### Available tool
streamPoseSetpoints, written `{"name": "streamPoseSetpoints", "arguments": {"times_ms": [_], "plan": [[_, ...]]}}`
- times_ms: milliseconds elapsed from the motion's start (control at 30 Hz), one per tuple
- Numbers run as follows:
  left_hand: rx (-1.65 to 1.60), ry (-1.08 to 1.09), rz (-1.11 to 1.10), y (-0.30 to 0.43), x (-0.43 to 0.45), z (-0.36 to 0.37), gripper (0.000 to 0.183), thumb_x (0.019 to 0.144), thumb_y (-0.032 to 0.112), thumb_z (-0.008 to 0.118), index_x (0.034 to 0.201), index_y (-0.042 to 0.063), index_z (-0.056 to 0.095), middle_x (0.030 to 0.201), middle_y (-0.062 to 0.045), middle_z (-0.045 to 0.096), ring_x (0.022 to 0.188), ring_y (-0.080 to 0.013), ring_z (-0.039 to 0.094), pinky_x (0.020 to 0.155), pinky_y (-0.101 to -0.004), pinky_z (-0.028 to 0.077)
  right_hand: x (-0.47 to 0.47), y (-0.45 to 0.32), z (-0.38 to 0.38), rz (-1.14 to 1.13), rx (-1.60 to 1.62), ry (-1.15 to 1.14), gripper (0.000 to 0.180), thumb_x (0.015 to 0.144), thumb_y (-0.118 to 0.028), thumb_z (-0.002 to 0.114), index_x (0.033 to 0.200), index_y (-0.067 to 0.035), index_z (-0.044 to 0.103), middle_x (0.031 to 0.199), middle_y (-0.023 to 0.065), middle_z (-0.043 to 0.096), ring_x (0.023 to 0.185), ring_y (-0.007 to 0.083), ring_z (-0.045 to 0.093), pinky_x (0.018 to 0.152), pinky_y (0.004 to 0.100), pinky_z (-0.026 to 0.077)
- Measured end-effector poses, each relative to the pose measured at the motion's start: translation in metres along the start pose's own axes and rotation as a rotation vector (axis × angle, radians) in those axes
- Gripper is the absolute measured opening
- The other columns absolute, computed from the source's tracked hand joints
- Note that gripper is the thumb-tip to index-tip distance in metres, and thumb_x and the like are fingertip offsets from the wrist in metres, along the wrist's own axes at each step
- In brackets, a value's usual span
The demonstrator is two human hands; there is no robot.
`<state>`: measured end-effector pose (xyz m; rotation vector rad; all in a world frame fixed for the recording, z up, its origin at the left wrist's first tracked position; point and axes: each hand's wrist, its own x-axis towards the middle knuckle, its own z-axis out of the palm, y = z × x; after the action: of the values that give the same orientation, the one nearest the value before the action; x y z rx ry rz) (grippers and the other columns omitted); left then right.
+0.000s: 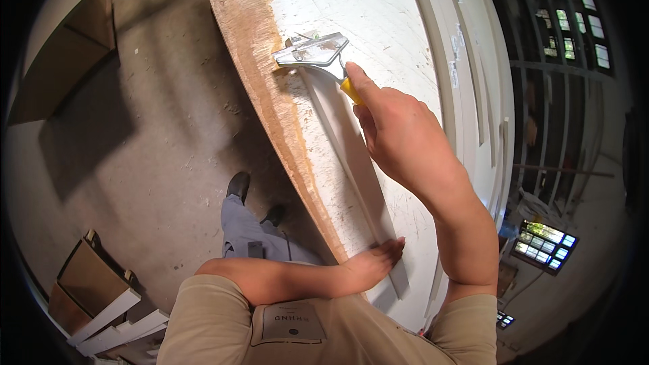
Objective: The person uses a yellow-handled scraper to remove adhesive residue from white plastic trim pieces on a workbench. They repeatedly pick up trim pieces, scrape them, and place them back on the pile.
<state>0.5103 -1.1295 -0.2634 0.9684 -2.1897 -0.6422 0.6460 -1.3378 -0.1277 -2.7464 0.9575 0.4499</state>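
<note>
My right hand [400, 119] is closed around the yellow handle of a wide metal scraper [312, 53]. The scraper's broad head lies at the far end of a long pale grey strip [350, 147]. Near the strip's close end my left hand [377, 261] rests on it, fingers over its side. The strip lies on a white worktop [375, 5], whose left border is bare, scuffed brown wood with a yellowish ragged edge. What the scraper's blade touches underneath cannot be made out.
Long pale strips and panels [461, 86] lie along the worktop's right side. A brown cabinet-like piece [66, 56] stands on the concrete floor [167, 111] at left. White slats [119, 332] and a brown panel [91, 276] are at lower left. My feet are beside the worktop.
</note>
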Motion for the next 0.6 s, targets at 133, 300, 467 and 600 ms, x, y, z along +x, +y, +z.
{"name": "streamPoseSetpoints", "arguments": {"times_ms": [133,300,467,600], "plan": [[0.01,0.067,-0.027,0.002,0.001,0.007,0.056,0.093,0.011,0.043,0.143,-0.015,0.048,0.155,-0.029,0.043,0.15,-0.0332,0.038,0.128,-0.042,0.024,0.018,-0.011,0.002,0.001,-0.009,0.028,0.05,0.099,-0.011,0.059,0.148,-0.005,0.05,0.09,0.0231,0.069,0.084,0.04,0.068,0.078,0.0491,0.055],[-0.205,0.065,-0.055,0.005,0.0,0.01,0.056,0.091,0.011,0.048,0.14,-0.015,0.05,0.153,-0.029,0.046,0.148,-0.0355,0.04,0.126,-0.0429,0.029,0.05,-0.034,0.015,-0.108,0.14,0.266,0.052,0.1,-0.017,0.06,0.15,-0.008,0.048,0.091,0.0222,0.068,0.082,0.0398,0.067,0.078,0.0495,0.054],[-0.045,0.106,-0.176,-0.033,0.005,-0.045,0.048,0.089,0.017,0.057,0.129,-0.009,0.059,0.149,-0.028,0.048,0.144,-0.0369,0.044,0.123,-0.0453,0.031,-0.032,0.004,0.009,-0.086,0.402,0.488,0.046,0.096,-0.02,0.065,0.136,-0.005,0.05,0.098,0.0251,0.07,0.085,0.0458,0.069,0.077,0.0514,0.054],[0.314,0.112,-0.236,-0.118,-0.011,-0.136,0.064,0.079,0.045,0.079,0.122,0.0,0.064,0.142,-0.02,0.055,0.144,-0.0345,0.041,0.123,-0.0481,0.029,-0.128,0.042,0.049,0.468,0.501,0.333,0.027,0.091,-0.021,0.069,0.106,-0.002,0.057,0.088,0.0257,0.067,0.083,0.0464,0.066,0.074,0.0496,0.051]]}}
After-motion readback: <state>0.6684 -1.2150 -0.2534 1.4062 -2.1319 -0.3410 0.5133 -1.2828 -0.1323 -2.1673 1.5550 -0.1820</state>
